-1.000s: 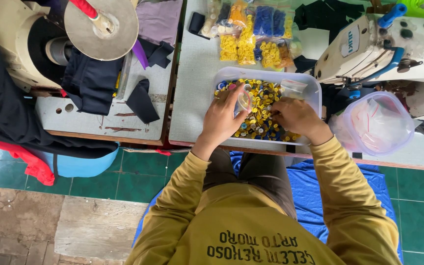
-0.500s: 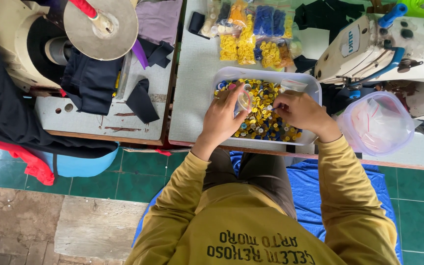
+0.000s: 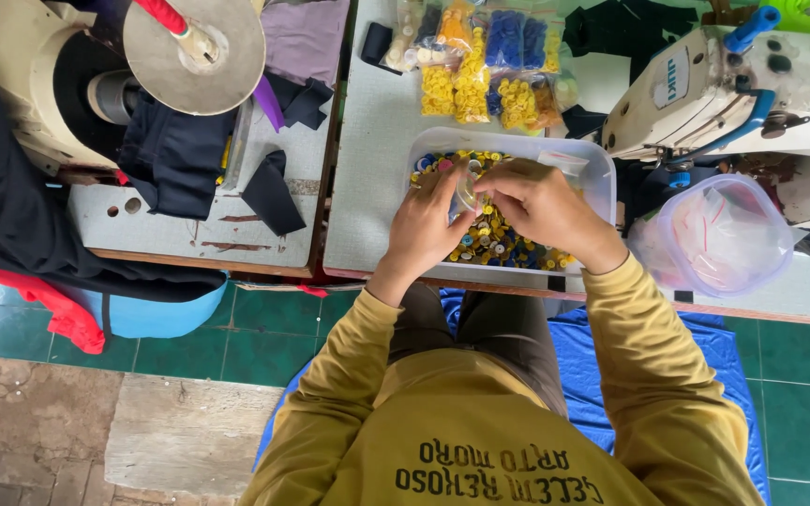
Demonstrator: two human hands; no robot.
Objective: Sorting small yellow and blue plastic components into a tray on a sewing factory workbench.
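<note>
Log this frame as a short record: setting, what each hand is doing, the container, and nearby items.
setting: sewing workshop table, seen from above
left hand: over the tub, fingers on a small clear bag
right hand: meets the left at the same bag
container: clear plastic tub of yellow and blue buttons
behind tub: bagged buttons
right side: sewing machine, lidded clear container

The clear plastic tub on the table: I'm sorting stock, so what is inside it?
The clear plastic tub holds many small buttons, mostly yellow, some blue. The left hand and right hand cover its middle, pinching a small clear bag; what lies beneath them is hidden.
</note>
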